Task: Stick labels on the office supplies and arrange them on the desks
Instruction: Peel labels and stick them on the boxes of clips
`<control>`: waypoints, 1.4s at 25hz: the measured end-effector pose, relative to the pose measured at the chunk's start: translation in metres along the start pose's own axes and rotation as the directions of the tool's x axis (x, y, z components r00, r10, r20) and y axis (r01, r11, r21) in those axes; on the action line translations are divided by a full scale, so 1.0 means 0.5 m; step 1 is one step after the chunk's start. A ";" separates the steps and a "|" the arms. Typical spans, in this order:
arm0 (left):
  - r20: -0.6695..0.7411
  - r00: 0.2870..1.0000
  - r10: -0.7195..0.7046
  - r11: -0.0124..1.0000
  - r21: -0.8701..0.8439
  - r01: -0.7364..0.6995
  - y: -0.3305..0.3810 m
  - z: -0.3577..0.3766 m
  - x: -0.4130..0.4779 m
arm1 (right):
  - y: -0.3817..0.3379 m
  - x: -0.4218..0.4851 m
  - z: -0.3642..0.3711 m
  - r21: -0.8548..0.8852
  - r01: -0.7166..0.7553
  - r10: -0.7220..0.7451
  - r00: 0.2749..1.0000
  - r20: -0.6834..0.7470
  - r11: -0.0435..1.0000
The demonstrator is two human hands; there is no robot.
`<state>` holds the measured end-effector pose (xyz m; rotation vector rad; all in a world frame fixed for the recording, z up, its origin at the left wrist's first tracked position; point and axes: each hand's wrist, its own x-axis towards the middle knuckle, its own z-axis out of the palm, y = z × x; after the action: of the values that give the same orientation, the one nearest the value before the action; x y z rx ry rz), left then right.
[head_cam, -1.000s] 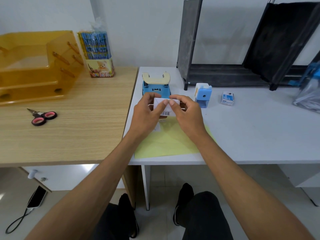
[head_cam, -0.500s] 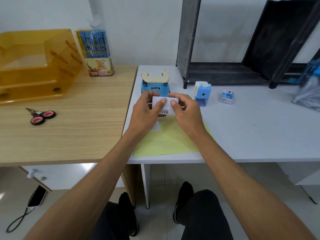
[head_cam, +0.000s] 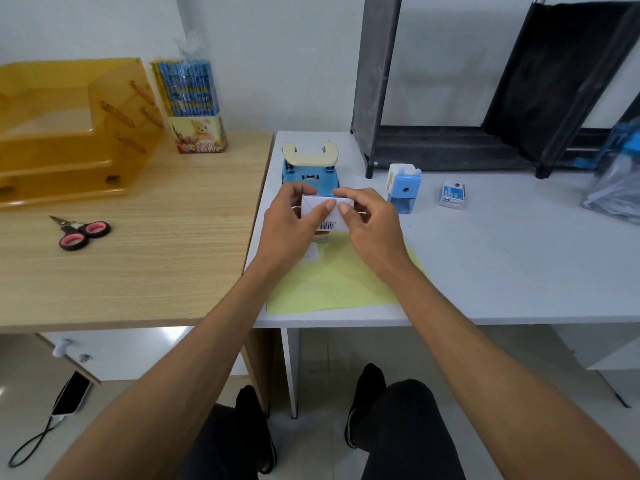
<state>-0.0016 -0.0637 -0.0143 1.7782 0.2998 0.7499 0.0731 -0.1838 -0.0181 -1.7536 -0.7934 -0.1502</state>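
Observation:
A small white box with a barcode (head_cam: 327,216) is held above the yellow label sheet (head_cam: 332,282) on the white desk. My left hand (head_cam: 294,225) grips its left side, thumb pressed on the front face. My right hand (head_cam: 372,226) grips the right side, its thumb also on the front. Behind the box stands a blue and cream hole punch (head_cam: 310,168). To the right sit a blue pencil sharpener (head_cam: 403,187) and a small staple box (head_cam: 452,195). A white sticker (head_cam: 311,252) lies on the sheet under my left hand.
On the wooden desk (head_cam: 138,271) lie pink-handled scissors (head_cam: 81,232), an amber document tray (head_cam: 69,129) and a pack of pencils (head_cam: 192,105). A black rack (head_cam: 450,147) stands at the back of the white desk (head_cam: 519,254), a plastic bag (head_cam: 616,188) at far right.
Both hands and the box stay in nearly the same place; the thumbs have shifted slightly across the box's front face.

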 end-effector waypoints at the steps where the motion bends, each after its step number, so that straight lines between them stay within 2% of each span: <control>1: 0.002 1.000 0.003 1.000 0.005 -0.003 0.001 -0.001 0.000 | 0.001 0.001 0.000 -0.003 0.007 -0.007 1.000 0.000 1.000; 7: -0.002 0.999 0.041 0.998 -0.040 -0.041 -0.004 0.001 0.001 | 0.002 -0.001 0.000 -0.023 0.042 -0.043 0.999 -0.021 0.999; 11: 0.030 0.999 -0.021 0.996 -0.087 0.023 -0.003 0.002 0.009 | -0.001 -0.003 0.000 -0.010 0.089 -0.090 0.993 -0.079 0.996; 17: -0.003 1.000 0.012 0.999 0.033 -0.011 0.014 -0.014 0.014 | -0.003 -0.005 0.004 0.035 0.137 -0.129 0.975 -0.179 0.990; 20: -0.031 0.998 -0.047 0.997 0.063 0.049 0.032 -0.022 0.018 | -0.007 -0.007 0.008 0.039 0.170 -0.159 0.967 -0.201 0.985; 23: -0.027 0.981 -0.195 0.979 -0.065 0.192 0.054 -0.008 0.011 | -0.009 -0.010 0.012 -0.017 0.241 -0.240 0.951 -0.195 0.970; 27: 0.039 0.921 -0.388 0.869 -0.317 0.380 0.082 0.003 0.018 | -0.016 -0.011 0.021 -0.185 0.360 -0.391 0.904 -0.171 0.914; 31: 0.121 0.918 -0.379 0.837 -0.379 0.395 0.112 0.006 0.018 | -0.026 -0.015 0.018 -0.233 0.457 -0.493 0.860 -0.132 0.859; 35: 0.106 0.911 -0.400 0.841 -0.352 0.410 0.122 0.013 0.020 | -0.039 -0.014 -0.014 -0.135 0.405 -0.408 0.913 0.004 0.904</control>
<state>0.0002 -0.0840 0.0442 1.3057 0.4679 0.4377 0.0583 -0.1908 -0.0031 -1.6843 -1.1480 -0.5148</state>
